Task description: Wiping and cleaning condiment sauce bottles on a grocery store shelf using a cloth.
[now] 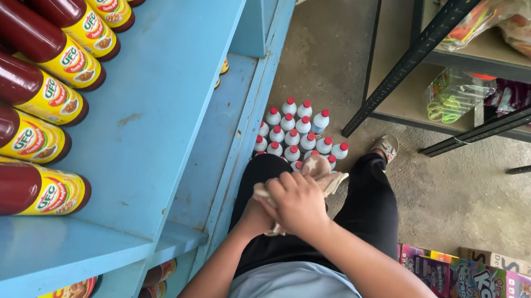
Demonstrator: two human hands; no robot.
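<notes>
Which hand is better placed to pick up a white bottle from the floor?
Probably the right hand: it lies on top, nearer the white bottles; the left hand is covered beneath it.

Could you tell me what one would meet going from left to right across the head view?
Dark red sauce bottles on the blue shelf → white bottles with red caps on the floor → black metal rack → green packet on its lower shelf.
</notes>
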